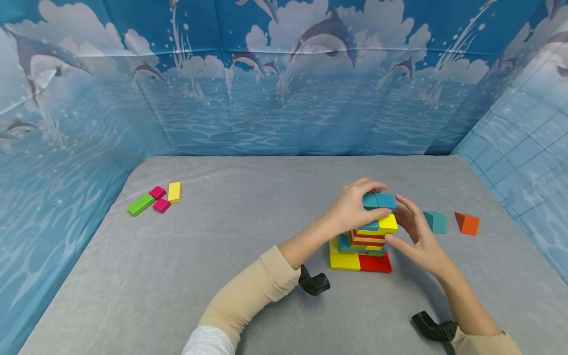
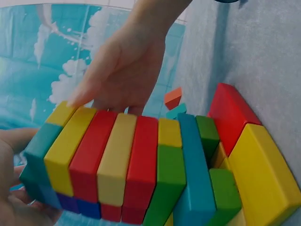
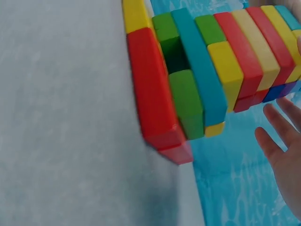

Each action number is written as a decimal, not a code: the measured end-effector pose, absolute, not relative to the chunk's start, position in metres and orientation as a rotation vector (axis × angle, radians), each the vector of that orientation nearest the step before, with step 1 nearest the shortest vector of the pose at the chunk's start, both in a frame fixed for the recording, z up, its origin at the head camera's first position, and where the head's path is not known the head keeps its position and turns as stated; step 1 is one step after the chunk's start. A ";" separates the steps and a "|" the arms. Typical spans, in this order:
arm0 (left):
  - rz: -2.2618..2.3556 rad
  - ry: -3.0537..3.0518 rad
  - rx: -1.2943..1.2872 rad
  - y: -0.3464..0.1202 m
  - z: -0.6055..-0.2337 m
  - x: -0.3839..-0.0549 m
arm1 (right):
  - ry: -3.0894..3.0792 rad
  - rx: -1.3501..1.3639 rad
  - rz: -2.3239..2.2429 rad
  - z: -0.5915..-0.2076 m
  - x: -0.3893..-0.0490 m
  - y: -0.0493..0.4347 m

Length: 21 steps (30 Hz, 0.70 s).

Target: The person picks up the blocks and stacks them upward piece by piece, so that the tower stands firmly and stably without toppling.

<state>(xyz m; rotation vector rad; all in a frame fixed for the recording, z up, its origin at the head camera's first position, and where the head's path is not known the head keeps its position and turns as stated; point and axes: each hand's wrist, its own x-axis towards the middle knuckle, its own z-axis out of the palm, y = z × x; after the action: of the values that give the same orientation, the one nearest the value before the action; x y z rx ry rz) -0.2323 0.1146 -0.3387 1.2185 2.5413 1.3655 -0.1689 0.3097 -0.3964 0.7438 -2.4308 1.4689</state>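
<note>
A tower of colored wooden blocks (image 1: 368, 244) stands right of the middle, with a yellow and a red block as its near base. My left hand (image 1: 350, 207) is at the top, its thumb on the near side and fingers on the far side, pinching teal blocks (image 1: 385, 201). Below them lies a yellow block (image 1: 388, 224). Beside the tower's right side is my right hand (image 1: 419, 241), fingers loosely spread and thumb tip close to the layers. In the left wrist view, red, cream and yellow blocks (image 2: 116, 160) form the upper layers.
A teal triangular block (image 1: 436, 222) and an orange one (image 1: 467, 224) lie right of the tower. Far left on the gray cloth are a green block (image 1: 141, 204), two magenta blocks (image 1: 161, 205) and a yellow block (image 1: 175, 192). A dolphin-print curtain (image 1: 284, 108) hangs behind.
</note>
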 end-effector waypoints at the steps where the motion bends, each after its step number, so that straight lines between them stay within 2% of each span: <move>1: 1.387 2.536 1.219 0.112 -0.339 -0.233 | -2.428 0.739 1.459 -0.395 -0.168 0.309; 6: 1.512 2.511 1.232 0.086 -0.341 -0.235 | -2.421 0.715 1.427 -0.389 -0.165 0.303; 11: 1.656 2.545 1.156 0.040 -0.350 -0.245 | -2.428 0.662 1.403 -0.387 -0.163 0.299; 16: 1.711 2.621 0.995 -0.019 -0.364 -0.257 | -2.434 0.634 1.393 -0.387 -0.163 0.297; 21: 1.571 2.809 0.764 -0.090 -0.378 -0.266 | -2.432 0.631 1.398 -0.387 -0.162 0.297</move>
<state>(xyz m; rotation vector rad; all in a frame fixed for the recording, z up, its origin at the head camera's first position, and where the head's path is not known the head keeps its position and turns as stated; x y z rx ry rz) -0.2661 -0.0900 -0.3783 0.7644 2.8085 1.5706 -0.1625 0.2965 -0.3873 0.6312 -2.4318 1.3977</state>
